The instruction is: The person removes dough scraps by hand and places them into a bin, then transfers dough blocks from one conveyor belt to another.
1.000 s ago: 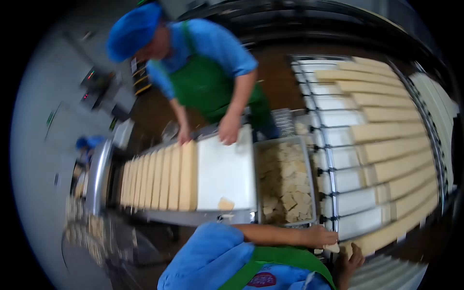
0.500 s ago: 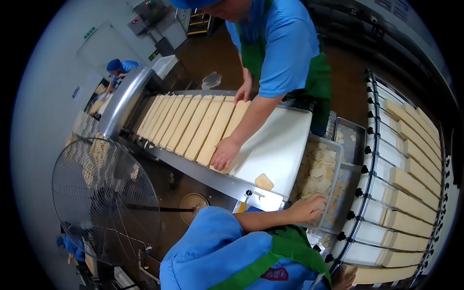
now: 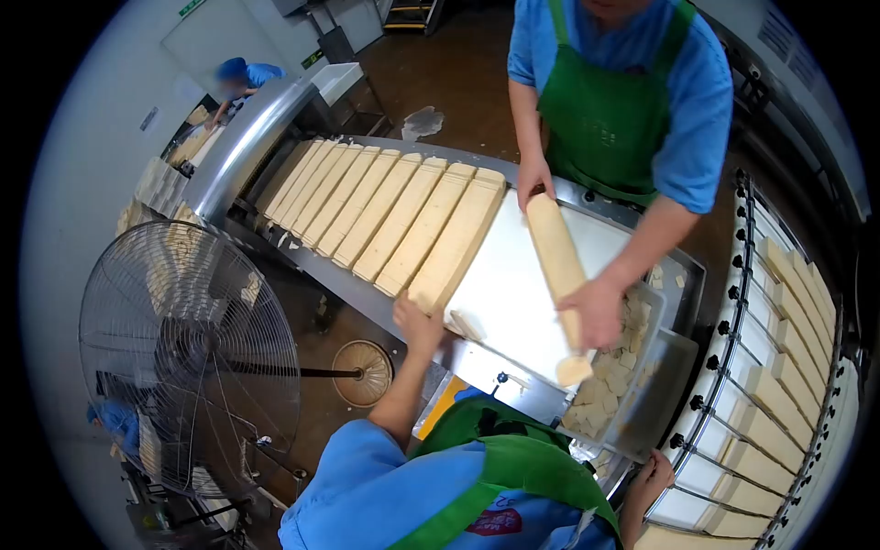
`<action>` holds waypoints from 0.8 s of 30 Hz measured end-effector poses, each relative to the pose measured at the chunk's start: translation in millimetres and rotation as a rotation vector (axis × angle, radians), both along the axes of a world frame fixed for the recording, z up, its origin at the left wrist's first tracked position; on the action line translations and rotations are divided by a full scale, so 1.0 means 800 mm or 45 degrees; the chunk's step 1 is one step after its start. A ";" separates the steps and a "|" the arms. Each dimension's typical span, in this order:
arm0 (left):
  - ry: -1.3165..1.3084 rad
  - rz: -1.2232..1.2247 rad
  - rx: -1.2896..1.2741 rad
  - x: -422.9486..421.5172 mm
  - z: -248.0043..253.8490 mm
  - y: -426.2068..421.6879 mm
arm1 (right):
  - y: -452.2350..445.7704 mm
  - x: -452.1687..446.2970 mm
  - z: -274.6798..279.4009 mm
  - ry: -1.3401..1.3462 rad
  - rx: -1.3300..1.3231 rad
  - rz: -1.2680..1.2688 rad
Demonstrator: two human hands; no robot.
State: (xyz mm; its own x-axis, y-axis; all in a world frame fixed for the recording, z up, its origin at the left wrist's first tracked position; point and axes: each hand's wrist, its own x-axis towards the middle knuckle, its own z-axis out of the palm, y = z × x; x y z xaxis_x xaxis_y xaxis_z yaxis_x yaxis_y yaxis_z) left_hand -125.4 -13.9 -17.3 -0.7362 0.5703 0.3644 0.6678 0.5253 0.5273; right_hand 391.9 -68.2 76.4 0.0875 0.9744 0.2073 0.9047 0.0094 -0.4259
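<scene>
My left hand [image 3: 419,325] is at the near end of a long cream-coloured bar [image 3: 458,236], the last in a row on the white belt, its fingers and thumb closed about the end. Beside it a small loose cream piece [image 3: 466,324] stands on the belt. Low on the right, my right hand [image 3: 649,477] is by the lower corner of a grey tray [image 3: 674,385], fingers partly bent and apart, nothing visible in them. Across the belt, a co-worker's two hands hold another cream bar [image 3: 554,252] slantwise; a loose piece [image 3: 574,370] lies at its near end.
A bin [image 3: 653,321] of square cream scraps adjoins the belt's end. Rows of bars lie on the railed conveyor [image 3: 710,367] at right. A large caged fan [image 3: 197,357] stands at left, near the metal machine hood [image 3: 247,137]. Another person works behind.
My left hand has moved from the scrap bin to the row of bars. My right hand has left a bar on the right conveyor. The co-worker has carried one bar rightward off the row.
</scene>
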 end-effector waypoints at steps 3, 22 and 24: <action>-0.271 0.035 -0.187 -0.040 -0.021 -0.012 | 0.049 -0.058 0.007 0.079 -0.032 0.162; -0.356 -0.354 -0.703 -0.043 0.021 0.029 | 0.375 -0.573 -0.102 -0.123 -0.396 0.574; -0.384 -0.386 -0.712 -0.045 0.025 0.031 | 0.408 -0.612 -0.088 -0.143 -0.398 0.549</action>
State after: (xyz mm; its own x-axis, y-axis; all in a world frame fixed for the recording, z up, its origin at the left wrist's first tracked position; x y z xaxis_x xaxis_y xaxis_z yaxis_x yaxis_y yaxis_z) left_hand -161.0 10.6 2.9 -0.5377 0.8087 -0.2385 0.6948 0.5853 0.4180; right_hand -97.5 258.2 6.1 -0.3397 0.9337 -0.1129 0.8869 0.2780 -0.3690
